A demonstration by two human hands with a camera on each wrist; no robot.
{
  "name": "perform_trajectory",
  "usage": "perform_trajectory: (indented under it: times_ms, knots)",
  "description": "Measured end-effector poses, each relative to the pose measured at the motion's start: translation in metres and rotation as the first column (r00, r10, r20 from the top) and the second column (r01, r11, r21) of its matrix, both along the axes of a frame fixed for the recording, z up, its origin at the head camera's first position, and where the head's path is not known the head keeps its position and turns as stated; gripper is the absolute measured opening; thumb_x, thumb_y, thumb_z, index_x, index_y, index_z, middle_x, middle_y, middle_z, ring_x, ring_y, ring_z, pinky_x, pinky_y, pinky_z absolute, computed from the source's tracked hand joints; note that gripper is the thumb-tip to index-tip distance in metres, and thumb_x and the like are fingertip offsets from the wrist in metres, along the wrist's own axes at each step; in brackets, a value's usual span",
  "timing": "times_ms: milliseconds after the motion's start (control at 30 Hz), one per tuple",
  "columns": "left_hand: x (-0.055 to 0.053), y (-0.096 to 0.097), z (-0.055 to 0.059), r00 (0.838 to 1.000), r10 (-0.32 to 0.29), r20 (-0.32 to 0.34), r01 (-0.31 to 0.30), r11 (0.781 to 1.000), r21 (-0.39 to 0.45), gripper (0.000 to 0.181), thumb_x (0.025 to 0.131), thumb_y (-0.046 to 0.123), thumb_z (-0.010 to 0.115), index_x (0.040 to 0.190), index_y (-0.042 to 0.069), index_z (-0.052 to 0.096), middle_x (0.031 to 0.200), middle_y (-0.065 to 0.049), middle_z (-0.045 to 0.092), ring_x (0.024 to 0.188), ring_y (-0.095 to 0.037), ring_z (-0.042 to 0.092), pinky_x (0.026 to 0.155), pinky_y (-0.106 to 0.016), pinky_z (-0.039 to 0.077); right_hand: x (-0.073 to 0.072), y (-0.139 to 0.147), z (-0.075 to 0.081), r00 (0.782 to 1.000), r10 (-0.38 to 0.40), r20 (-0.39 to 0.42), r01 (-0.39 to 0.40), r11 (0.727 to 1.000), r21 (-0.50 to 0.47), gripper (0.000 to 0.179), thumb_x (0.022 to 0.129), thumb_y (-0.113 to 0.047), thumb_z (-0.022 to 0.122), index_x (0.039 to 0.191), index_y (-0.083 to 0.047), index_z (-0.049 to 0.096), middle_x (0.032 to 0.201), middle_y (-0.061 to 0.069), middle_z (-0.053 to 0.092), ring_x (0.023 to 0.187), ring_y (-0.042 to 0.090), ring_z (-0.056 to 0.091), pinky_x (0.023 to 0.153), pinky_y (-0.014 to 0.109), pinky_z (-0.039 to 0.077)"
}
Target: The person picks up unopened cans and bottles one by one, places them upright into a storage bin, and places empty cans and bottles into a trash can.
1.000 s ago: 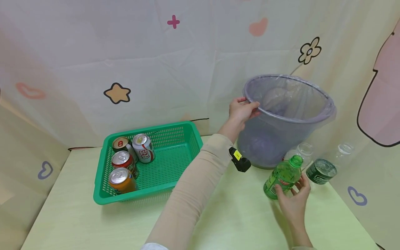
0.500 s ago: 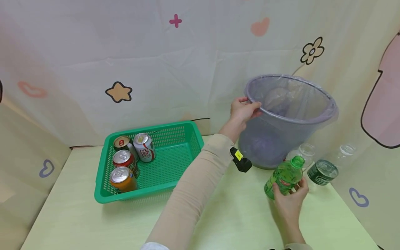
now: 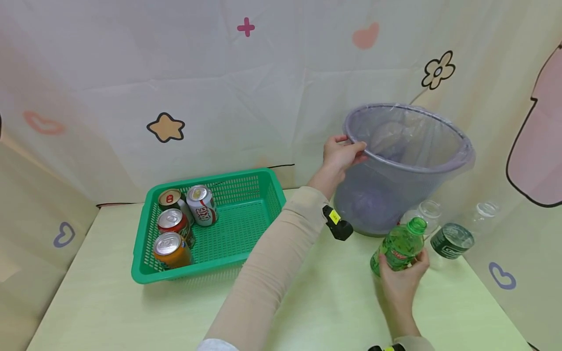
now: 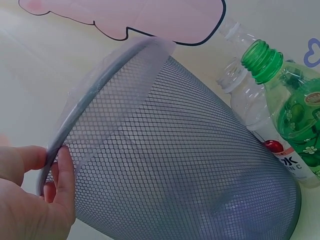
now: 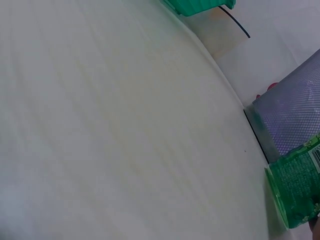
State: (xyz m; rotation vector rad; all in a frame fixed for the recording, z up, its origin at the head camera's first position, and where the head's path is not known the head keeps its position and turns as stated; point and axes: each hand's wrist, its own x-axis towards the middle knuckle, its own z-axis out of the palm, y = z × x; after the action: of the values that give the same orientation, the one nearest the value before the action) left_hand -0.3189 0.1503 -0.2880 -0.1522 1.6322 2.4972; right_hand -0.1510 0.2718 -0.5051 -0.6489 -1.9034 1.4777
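On the table (image 3: 110, 307), biggest item first: I see the mesh bin (image 3: 406, 170) at back right, tipped toward me, plastic liner inside. Left hand (image 3: 340, 156) grips its near rim, thumb over the edge and fingers curled on the mesh. Bin contents unclear through the liner. Green basket (image 3: 246, 243) sits at left with four cans (image 3: 182, 226) bunched in its far left corner; my read is that part is done. Right hand (image 3: 401, 280) is wrapped around the green bottle (image 3: 397, 246), which stands on the table just in front of the bin, cap on, not lifted as far as I can tell. Two clear bottles (image 3: 428, 212) and a dark-labelled one (image 3: 452, 241) wait beside it, so I judge roughly four bottles left to go. Surface is pale yellow-green laminate, no spills. Backdrop is a cream sheet (image 3: 219, 87) printed with hearts, stars and flowers, wrapping three sides.
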Motion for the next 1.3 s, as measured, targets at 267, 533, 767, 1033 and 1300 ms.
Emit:
perform_trajectory:
  times_ms: [267,533,767,1033,1300]
  knots:
    - [0.0,0.0,0.0,1.0,0.003,-0.009,-0.003,1.0,-0.005,0.037,0.077,-0.004,0.069,0.104,0.007,0.047,0.08,-0.006,0.057,0.061,-0.014,0.06,0.06,-0.028,0.056,-0.003,-0.001,-0.002,1.0,-0.019,-0.003,0.02,0.996,0.087,0.091,0.072,-0.009,0.075,0.14,-0.018,0.017,0.135,0.013,0.031,0.123,0.028,0.035,0.11,0.04,0.023]
    - [0.0,0.001,0.0,1.0,0.001,-0.009,-0.001,1.0,-0.004,0.036,0.077,-0.004,0.069,0.104,0.007,0.047,0.081,-0.006,0.057,0.061,-0.015,0.06,0.061,-0.028,0.056,-0.003,0.0,0.0,0.999,-0.025,0.026,0.023,0.997,0.074,0.09,0.072,-0.011,0.075,0.139,-0.016,0.017,0.134,0.013,0.03,0.124,0.029,0.035,0.11,0.041,0.023]
    - [-0.001,0.0,0.0,1.0,-0.003,0.001,0.003,1.0,-0.019,0.038,0.077,-0.003,0.07,0.106,0.007,0.047,0.082,-0.006,0.057,0.062,-0.014,0.06,0.06,-0.027,0.056,0.0,0.001,0.003,0.999,-0.016,0.032,0.015,0.998,0.054,0.089,0.073,-0.013,0.075,0.14,-0.018,0.016,0.135,0.013,0.032,0.124,0.029,0.035,0.11,0.041,0.023]
    - [-0.001,0.001,0.0,1.0,0.001,0.004,-0.001,1.0,-0.025,0.038,0.077,-0.003,0.07,0.105,0.008,0.047,0.08,-0.006,0.058,0.061,-0.014,0.06,0.06,-0.027,0.056,0.005,0.004,0.005,0.999,0.015,0.048,-0.018,0.998,0.053,0.089,0.073,-0.015,0.076,0.14,-0.02,0.016,0.136,0.013,0.032,0.124,0.03,0.035,0.109,0.044,0.024]
    - [0.001,0.001,0.001,1.0,0.004,0.002,-0.003,1.0,-0.027,0.037,0.077,-0.004,0.069,0.104,0.008,0.048,0.078,-0.006,0.058,0.06,-0.014,0.06,0.059,-0.026,0.056,0.01,0.011,0.009,0.996,0.049,0.073,-0.055,0.995,0.081,0.09,0.072,-0.012,0.076,0.139,-0.017,0.015,0.135,0.015,0.032,0.124,0.032,0.035,0.108,0.047,0.025]
